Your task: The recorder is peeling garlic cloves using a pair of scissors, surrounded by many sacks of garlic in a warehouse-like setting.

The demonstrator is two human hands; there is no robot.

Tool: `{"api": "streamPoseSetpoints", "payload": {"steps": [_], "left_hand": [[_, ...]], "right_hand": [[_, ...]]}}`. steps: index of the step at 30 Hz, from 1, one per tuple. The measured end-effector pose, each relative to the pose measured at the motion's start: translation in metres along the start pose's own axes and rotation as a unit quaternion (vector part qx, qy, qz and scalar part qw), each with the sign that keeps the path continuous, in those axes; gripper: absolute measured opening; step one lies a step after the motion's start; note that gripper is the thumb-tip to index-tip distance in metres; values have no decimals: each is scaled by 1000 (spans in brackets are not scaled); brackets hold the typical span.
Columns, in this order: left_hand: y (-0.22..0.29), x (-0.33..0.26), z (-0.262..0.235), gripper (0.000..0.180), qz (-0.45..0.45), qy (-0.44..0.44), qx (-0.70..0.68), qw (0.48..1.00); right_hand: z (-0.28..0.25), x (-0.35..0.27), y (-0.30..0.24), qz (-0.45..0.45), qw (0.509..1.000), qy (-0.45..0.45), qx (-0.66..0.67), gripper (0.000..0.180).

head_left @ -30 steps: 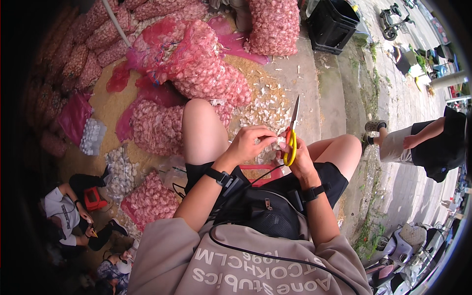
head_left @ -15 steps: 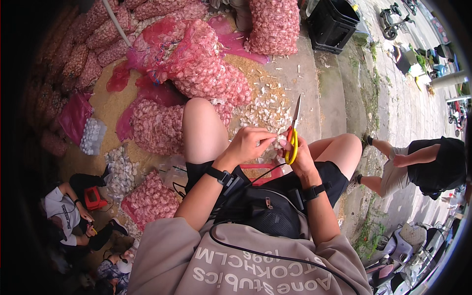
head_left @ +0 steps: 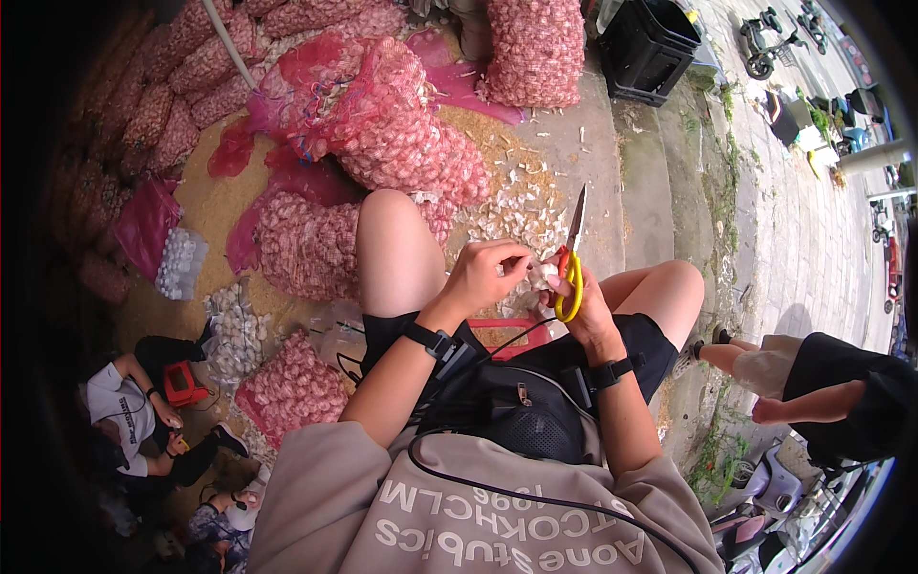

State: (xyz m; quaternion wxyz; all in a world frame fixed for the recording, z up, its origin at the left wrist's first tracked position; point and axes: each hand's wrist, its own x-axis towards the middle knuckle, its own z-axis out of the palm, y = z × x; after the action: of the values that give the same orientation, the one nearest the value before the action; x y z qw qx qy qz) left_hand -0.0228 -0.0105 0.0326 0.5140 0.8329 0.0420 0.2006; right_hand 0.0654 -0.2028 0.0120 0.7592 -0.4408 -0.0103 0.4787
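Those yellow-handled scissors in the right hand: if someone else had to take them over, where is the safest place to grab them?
By the yellow handle loops, I would say, coming from below, on the person's side. The scissors stand nearly upright in the right hand, with the bare metal blades pointing up and away toward the ground. The loops sit low against the palm, beside the garlic bulb that the left hand pinches.

A single view, from a fisheye camera on the person's head, looks steeply down over the chest and lap. The hands, left hand (head_left: 488, 273) and right hand (head_left: 585, 308), sit close, near the middle. Straight edges bend toward the dark rim; the ground (head_left: 612, 163) stretches away at top.
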Motion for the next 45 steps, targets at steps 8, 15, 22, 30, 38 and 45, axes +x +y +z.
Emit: {"api": "streamPoseSetpoints", "payload": {"steps": [8, 15, 22, 30, 38, 45], "left_hand": [[-6, 1, -1, 10, -34, 49, 3, 998], [0, 7, -11, 28, -66, 11, -40, 997], [-1, 1, 0, 43, -24, -88, -57, 994], [-13, 5, 5, 41, -19, -92, -119, 988], [-12, -2, 12, 42, 2, -84, -52, 995], [-15, 1, -82, 42, -166, 19, -304, 938]], "right_hand": [[9, -4, -9, -2, 999, -33, 29, 37], [15, -4, -11, 26, 998, 29, 57, 31], [9, -3, -6, 11, 997, 55, 49, 33], [1, -2, -6, 1, 998, 61, 22, 31], [-3, -1, -1, 20, 996, 61, -68, 36], [9, -6, 1, 14, 998, 29, -47, 36]]}}
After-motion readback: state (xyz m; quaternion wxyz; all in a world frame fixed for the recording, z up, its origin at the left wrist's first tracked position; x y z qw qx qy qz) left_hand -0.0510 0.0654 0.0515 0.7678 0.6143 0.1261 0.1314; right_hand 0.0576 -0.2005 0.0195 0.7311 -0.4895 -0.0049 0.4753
